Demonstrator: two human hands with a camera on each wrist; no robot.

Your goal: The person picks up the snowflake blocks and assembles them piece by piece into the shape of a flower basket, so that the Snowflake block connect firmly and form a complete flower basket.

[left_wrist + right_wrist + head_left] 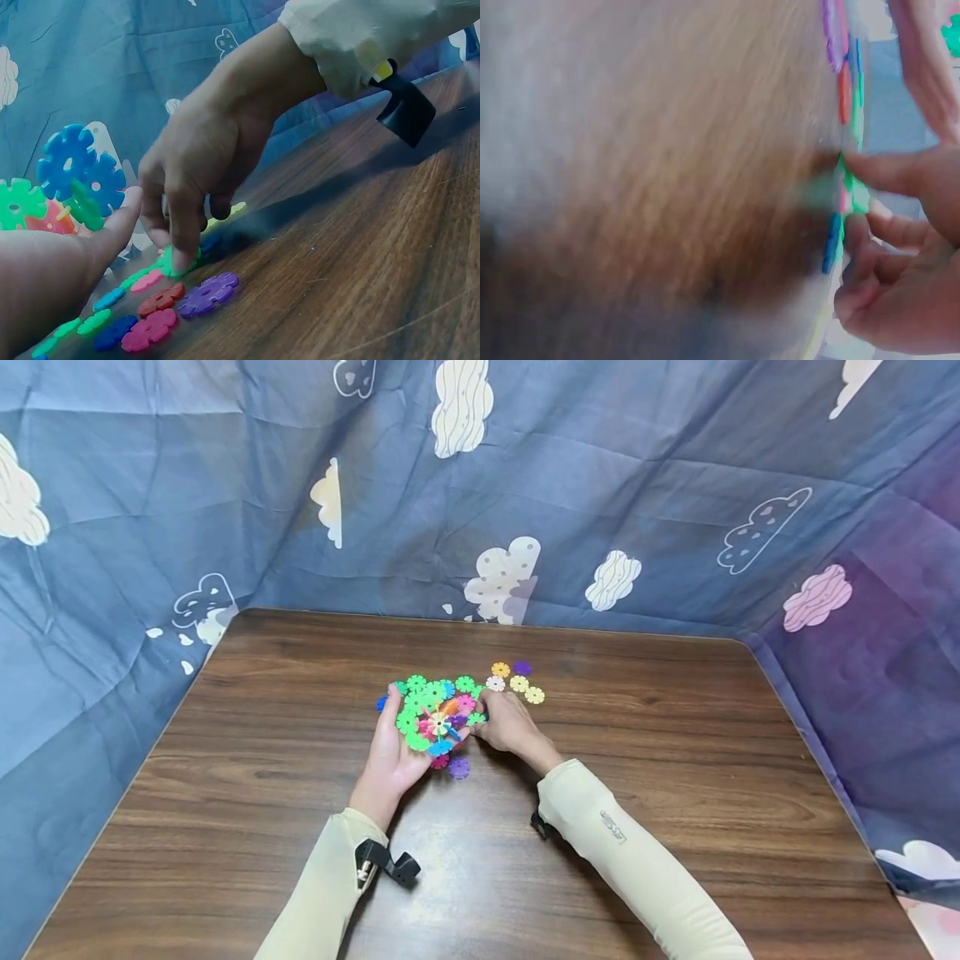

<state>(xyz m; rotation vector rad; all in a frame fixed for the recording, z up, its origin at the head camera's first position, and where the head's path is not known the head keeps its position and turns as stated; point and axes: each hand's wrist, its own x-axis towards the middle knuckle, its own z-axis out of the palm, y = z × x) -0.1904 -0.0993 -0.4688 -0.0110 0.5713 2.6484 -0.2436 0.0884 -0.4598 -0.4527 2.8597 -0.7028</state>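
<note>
My left hand (392, 758), palm upward, holds a cluster of joined plastic snowflake discs (417, 702), mostly green with blue, pink, orange and purple ones. Its thumb stands along the cluster's left side; the other fingers are largely hidden beneath. In the left wrist view, blue discs (67, 163) of the cluster rise above that hand. Just right of it, my right hand (510, 724) reaches down to the table, fingers bent. Its fingertips pinch a green snowflake disc (180, 260) among the loose ones. The right wrist view shows thumb and fingers (889, 172) around green pieces.
Loose discs lie around the hands: a purple disc (459, 767) in front, an orange disc (500, 669) and several yellow, white and purple ones behind the right hand. The brown wooden table (645, 735) meets a blue cloud-patterned cloth (405, 527) at the back and sides.
</note>
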